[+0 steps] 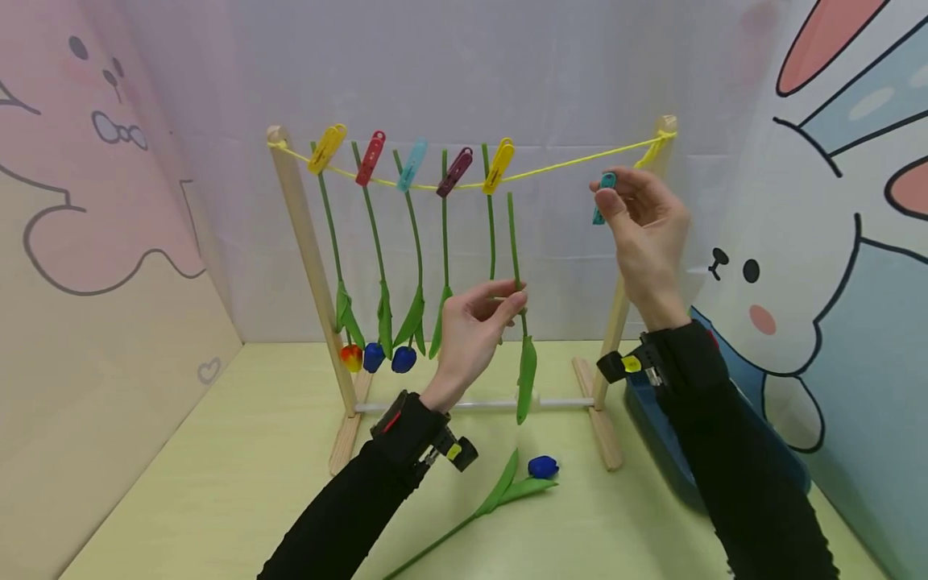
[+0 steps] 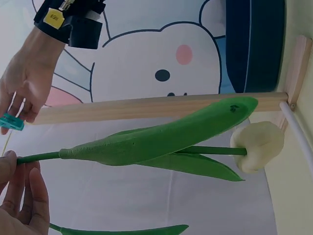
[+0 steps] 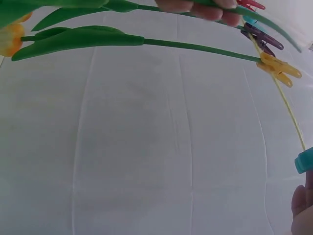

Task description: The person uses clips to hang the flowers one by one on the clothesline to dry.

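Note:
My left hand [image 1: 474, 330] pinches the green stem of an artificial white tulip [image 2: 257, 146], which hangs bloom-down with its bare stem end just below the line. Raised at the right, my right hand [image 1: 648, 234] holds a teal clothespin [image 1: 603, 199] between thumb and fingers, apart from the stem. A yellow string [image 1: 573, 163] runs between two wooden posts. Several tulips hang upside down from it by clothespins, among them a red one [image 1: 370, 159], a dark purple one [image 1: 455, 171] and a yellow one [image 1: 499, 166] nearest the held stem.
A blue tulip [image 1: 543, 467] lies on the pale table in front of the rack. The rack's right post [image 1: 615, 346] stands on a wooden foot [image 1: 600, 427]. Behind my right forearm is a blue bin [image 1: 670, 447]. A white cloth hangs behind, with cartoon-printed panels on both sides.

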`<state>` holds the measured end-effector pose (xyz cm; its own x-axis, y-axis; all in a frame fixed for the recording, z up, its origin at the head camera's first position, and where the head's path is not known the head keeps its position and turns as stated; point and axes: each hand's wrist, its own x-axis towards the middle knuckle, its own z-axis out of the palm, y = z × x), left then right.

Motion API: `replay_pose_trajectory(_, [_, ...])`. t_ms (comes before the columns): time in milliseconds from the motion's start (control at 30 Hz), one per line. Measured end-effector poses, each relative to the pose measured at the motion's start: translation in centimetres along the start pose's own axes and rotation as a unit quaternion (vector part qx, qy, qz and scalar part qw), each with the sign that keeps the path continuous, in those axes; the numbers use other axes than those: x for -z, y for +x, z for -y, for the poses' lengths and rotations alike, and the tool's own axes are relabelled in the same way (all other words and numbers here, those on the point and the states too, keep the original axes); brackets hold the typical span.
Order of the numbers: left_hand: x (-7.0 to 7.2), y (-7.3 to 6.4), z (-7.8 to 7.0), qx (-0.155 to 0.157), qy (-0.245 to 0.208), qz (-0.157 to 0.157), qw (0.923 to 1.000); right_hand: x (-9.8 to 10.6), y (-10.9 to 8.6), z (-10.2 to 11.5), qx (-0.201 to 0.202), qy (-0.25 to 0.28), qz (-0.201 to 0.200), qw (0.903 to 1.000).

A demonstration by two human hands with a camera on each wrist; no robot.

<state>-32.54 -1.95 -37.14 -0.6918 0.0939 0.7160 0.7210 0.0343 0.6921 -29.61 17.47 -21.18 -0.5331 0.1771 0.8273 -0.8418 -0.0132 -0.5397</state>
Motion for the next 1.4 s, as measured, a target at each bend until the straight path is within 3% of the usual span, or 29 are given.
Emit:
replay_pose_trajectory(100, [-0.1,0.9,-0.3,-0.007,0.005,-0.004,1.0000,-0.6,0.9,0.5,0.009,-0.009,0.005,0.9999])
replay_pose_trajectory(267, [-0.2,2.0,-7.8,0.025,0.011,-0.017,0.9995,-1.7,2.2,1.2,-0.002,0.013,0.006,0.9999])
replay_pose_trajectory(433, [-0.6,3.3,-10.6,0.044,0.017,-0.034,0.9983,-2.8,3.3,1.9,-0.025,0.029,0.012,0.9992])
replay_pose_trajectory(567, [-1.0,4.2,-10.9,0.068,0.011,-0.039,0.9969,-3.5,4.2,2.2,-0.062,0.074,0.009,0.9953])
replay_pose_trajectory(767, [-1.3,5.3,-10.7,0.070,-0.010,-0.042,0.9966,-4.1,5.0,2.3,-0.116,0.117,-0.013,0.9863])
replay_pose_trajectory(1000, [-1.5,6.0,-10.8,0.083,0.014,-0.057,0.9948,-5.3,5.2,2.3,-0.184,0.179,-0.038,0.9658])
replay_pose_trajectory(1167, [-1.7,6.3,-10.8,0.090,0.035,-0.066,0.9932,-6.1,5.2,2.4,-0.196,0.189,-0.054,0.9606])
replay_pose_trajectory(1400, [-1.8,6.6,-10.8,0.103,0.059,-0.074,0.9902,-6.8,5.1,1.9,-0.193,0.176,-0.067,0.9629])
